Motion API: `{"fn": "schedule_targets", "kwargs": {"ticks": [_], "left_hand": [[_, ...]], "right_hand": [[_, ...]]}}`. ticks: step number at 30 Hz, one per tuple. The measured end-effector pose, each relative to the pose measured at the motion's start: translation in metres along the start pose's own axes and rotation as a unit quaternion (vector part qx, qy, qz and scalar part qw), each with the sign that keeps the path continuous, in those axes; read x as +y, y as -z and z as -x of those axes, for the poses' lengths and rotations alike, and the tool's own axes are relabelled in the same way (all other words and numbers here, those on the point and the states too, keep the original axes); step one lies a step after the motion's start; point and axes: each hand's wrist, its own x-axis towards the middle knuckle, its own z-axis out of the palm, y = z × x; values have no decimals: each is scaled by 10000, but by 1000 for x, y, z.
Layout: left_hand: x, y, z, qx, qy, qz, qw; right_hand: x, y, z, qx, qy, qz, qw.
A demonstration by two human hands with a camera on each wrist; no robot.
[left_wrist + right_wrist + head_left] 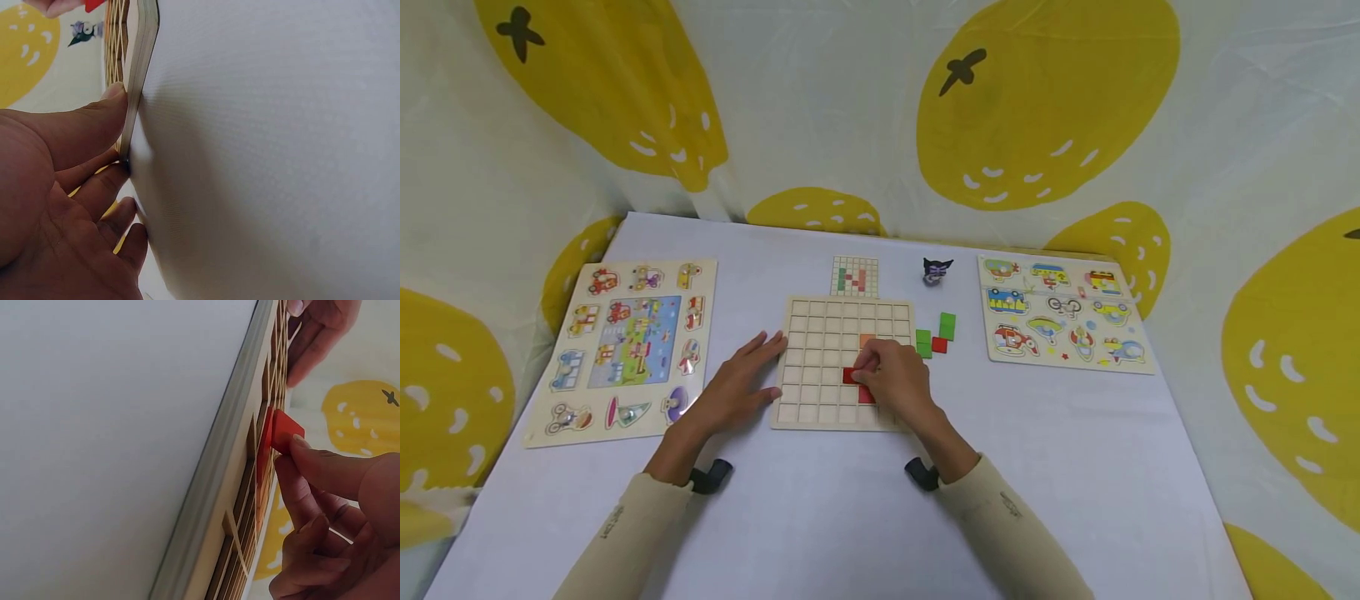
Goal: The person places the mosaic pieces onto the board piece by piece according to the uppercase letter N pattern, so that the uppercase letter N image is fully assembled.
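Observation:
A wooden grid board (808,392) lies on the table, divided into small square cells. My right hand (897,377) pinches a red square tile (289,431) between thumb and index finger, just over the board. In the right wrist view this tile is tilted, and a red tile (265,444) sits in the grid close by it. An orange tile (867,340) shows in a cell farther up, partly covered by the right hand. Along the board's left edge my left hand (741,383) rests with extended fingers, its thumb (94,125) touching the rim.
Green tiles (947,326) and a loose red tile (939,345) lie right of the board. Behind it are a pattern card (855,277) and a small dark figurine (936,271). Picture puzzles stand at the left (700,283) and right (1063,321).

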Motion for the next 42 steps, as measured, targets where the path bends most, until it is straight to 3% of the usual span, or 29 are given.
{"fn": "schedule_targets", "kwargs": {"ticks": [16, 24, 29, 42], "left_hand": [[2, 1, -1, -17, 35, -61, 10000], [1, 0, -1, 7, 29, -40, 10000], [0, 0, -2, -6, 72, -34, 10000], [0, -1, -2, -79, 166, -53, 9998]], "right_hand": [[-5, -4, -6, 23, 259, 458, 9986], [2, 0, -5, -112, 176, 204, 9996], [14, 10, -3, 7, 54, -89, 9999], [64, 49, -8, 560, -27, -144, 9983]]}}
